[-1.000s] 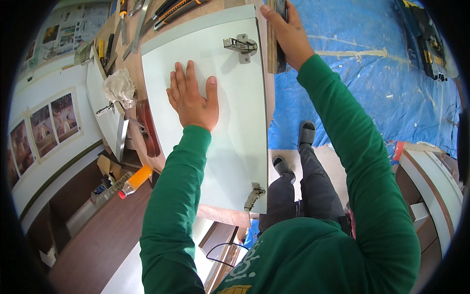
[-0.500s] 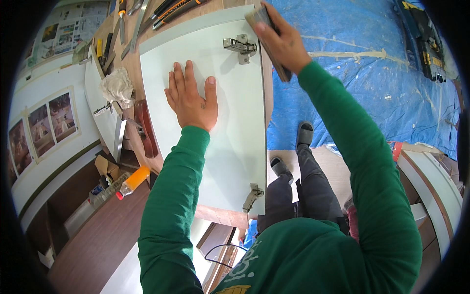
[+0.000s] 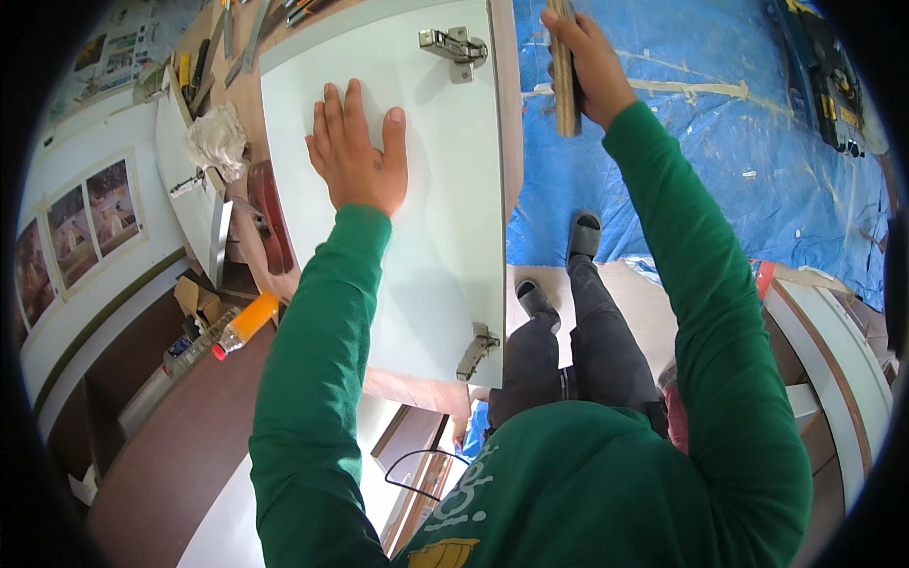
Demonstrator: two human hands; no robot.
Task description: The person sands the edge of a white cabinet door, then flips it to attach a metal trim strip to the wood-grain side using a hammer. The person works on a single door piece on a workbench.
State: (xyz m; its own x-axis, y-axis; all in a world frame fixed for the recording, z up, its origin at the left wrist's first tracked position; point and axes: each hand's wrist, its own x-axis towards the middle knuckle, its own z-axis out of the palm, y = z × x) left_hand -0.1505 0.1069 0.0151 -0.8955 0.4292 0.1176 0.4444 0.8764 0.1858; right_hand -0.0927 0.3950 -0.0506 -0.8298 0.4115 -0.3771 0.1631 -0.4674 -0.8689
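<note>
A white cabinet door (image 3: pixel 440 227) lies flat in front of me. My left hand (image 3: pixel 358 156) rests palm down on it, fingers stretched and thumb out to the side. My right hand (image 3: pixel 595 68) grips a long, narrow wooden block (image 3: pixel 565 90), perhaps a sanding block, off the door's right edge and above the blue sheet. The block stands apart from the door. Two metal hinges are fitted along the door's right side: an upper hinge (image 3: pixel 461 52) at the far end and a lower hinge (image 3: pixel 478 352) at the near end.
Blue plastic sheeting (image 3: pixel 682 180) covers the floor at right, with a dark tool case (image 3: pixel 828 95) on it. Left of the door are a crumpled white cloth (image 3: pixel 217 142), a reddish-brown wooden piece (image 3: pixel 271 222), several hand tools and an orange drink bottle (image 3: pixel 248 322).
My right hand has carried the wooden block right, away from the door's edge, and turned it more upright. My left hand stays flat on the door. The view has shifted slightly.
</note>
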